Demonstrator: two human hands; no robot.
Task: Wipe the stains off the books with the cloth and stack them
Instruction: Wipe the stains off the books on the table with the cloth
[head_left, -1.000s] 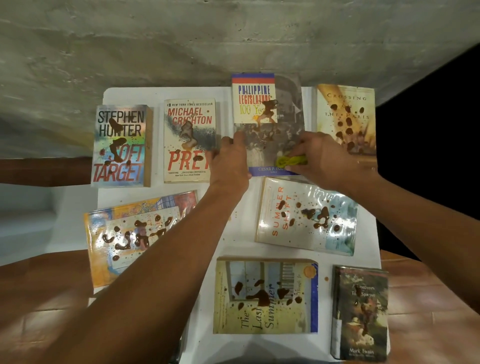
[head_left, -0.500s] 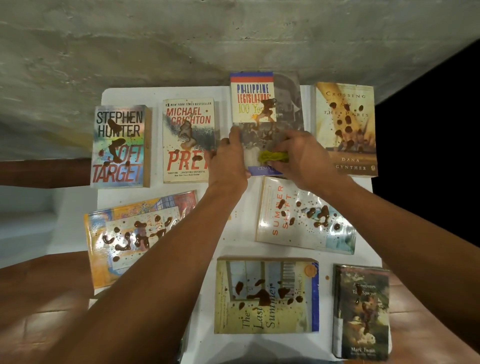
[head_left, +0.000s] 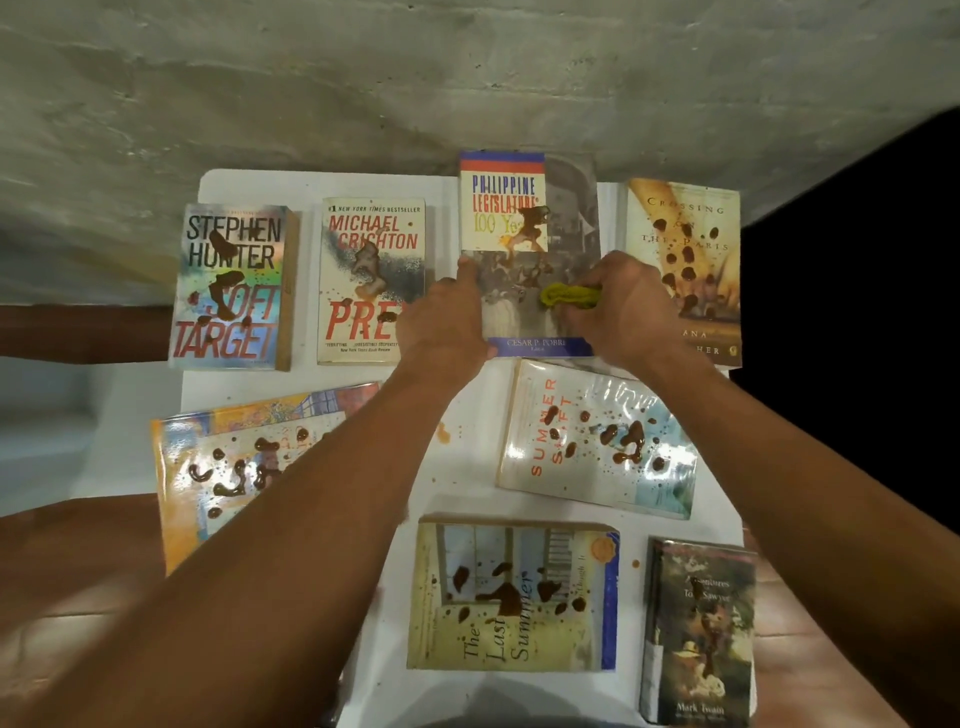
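Several books with brown stains lie flat on a small white table (head_left: 467, 467). My right hand (head_left: 626, 306) grips a bunched yellow-green cloth (head_left: 569, 296) and presses it on the lower part of the Philippine Legislature book (head_left: 524, 234) in the back row. My left hand (head_left: 447, 317) rests on that book's left edge, with its fingers laid against the cover. Brown stains show on the book's upper half above the cloth.
Soft Target (head_left: 234, 286) and Prey (head_left: 369, 280) lie to the left, Crossing the Paris (head_left: 691, 249) to the right. Nearer me are Summer Shift (head_left: 597, 441), a colourful book (head_left: 234, 467), The Last Summer (head_left: 514, 597) and a Mark Twain book (head_left: 701, 634). A concrete wall stands behind the table.
My right hand has carried the cloth up the cover, first leftward then back a little right. My left hand has stayed at the book's left edge.
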